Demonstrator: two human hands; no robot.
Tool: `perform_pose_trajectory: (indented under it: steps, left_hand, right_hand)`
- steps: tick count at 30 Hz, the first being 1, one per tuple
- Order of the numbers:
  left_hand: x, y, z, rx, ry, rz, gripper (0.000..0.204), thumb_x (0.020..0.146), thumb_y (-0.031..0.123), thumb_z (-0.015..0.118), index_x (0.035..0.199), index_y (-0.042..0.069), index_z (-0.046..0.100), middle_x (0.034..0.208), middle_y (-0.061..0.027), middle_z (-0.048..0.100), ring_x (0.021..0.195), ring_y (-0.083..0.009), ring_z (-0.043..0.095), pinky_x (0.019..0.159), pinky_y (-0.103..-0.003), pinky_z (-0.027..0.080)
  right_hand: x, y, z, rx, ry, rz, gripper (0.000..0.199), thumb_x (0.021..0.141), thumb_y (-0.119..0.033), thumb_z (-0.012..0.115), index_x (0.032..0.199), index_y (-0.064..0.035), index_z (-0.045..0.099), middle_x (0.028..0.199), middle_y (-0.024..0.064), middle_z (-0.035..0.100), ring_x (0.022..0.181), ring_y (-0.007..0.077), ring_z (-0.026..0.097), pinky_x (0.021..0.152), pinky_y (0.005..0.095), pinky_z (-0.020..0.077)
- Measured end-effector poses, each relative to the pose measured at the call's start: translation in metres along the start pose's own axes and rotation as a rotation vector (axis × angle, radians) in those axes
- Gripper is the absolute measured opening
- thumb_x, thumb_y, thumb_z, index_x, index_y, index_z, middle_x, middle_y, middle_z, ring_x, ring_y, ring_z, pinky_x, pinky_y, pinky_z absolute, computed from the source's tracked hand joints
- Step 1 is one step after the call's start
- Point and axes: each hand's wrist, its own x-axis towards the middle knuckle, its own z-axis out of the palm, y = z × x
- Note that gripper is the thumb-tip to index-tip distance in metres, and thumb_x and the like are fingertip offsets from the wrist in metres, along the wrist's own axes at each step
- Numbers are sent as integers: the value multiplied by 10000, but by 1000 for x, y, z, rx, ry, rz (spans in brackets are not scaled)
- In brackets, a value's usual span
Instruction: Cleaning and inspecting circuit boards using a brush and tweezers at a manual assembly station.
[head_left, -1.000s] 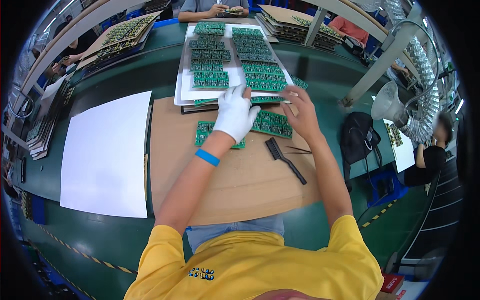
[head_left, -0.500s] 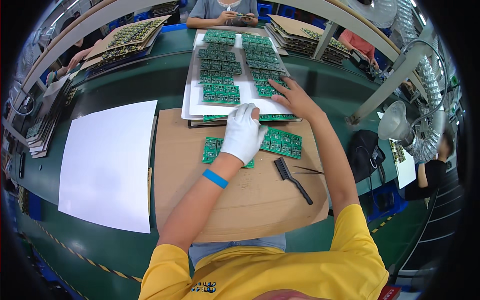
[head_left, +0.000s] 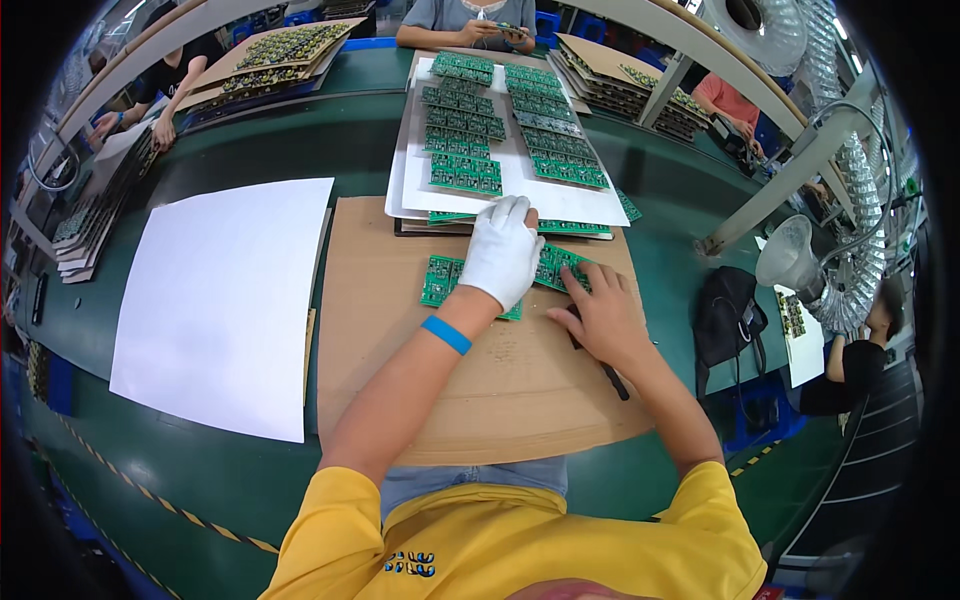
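My left hand (head_left: 500,252), in a white glove with one bare fingertip showing, stretches its fingers over the near edge of a white sheet (head_left: 412,190). Two columns of green circuit boards (head_left: 466,173) lie on that sheet. Under and beside this hand, one green circuit board (head_left: 438,280) shows on the cardboard (head_left: 480,400). My bare right hand (head_left: 612,318) is spread, fingertips at another green circuit board (head_left: 552,266). Beneath the right hand lies a black brush (head_left: 615,382), its head mostly hidden. The hand and forearm also cover the tweezers' spot.
A large white sheet (head_left: 220,310) lies left on the green table (head_left: 350,130). Board stacks stand at the far left and far right. A black bag (head_left: 728,315), a metal post (head_left: 770,180) and a hose nozzle (head_left: 790,255) are at right. Co-workers sit around.
My right hand has come back from the right board column toward me, down to the board and brush on the cardboard. The left hand stays at the sheet's near edge. The view has shifted slightly.
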Motion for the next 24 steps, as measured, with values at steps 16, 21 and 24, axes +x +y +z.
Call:
perform_pose_trajectory:
  steps: [16, 21, 24]
  left_hand:
    - [-3, -9, 5, -46, 69, -3, 209, 876, 102, 645, 1048, -13, 671, 1207, -174, 656, 1209, -352, 577, 1035, -491, 437]
    - [0, -7, 3, -63, 98, -15, 174, 864, 115, 654, 984, -9, 678, 1143, -165, 666, 1167, -348, 592, 1015, -493, 445]
    - [2, -5, 7, -66, 83, -4, 182, 867, 122, 660, 991, -10, 678, 1143, -161, 665, 1165, -348, 591, 1011, -498, 444]
  right_hand:
    - [-11, 44, -17, 458, 15, 150, 469, 926, -235, 741, 1351, -94, 599, 1315, 206, 503, 1257, 394, 485, 1072, 426, 425]
    - [24, 78, -23, 413, 134, 68, 477, 916, -210, 753, 1360, -103, 614, 1347, 176, 490, 1282, 370, 475, 1089, 419, 415]
    - [60, 101, -6, 532, 28, -22, 439, 913, -212, 756, 1331, -120, 660, 1376, 149, 482, 1315, 344, 460, 1099, 412, 406]
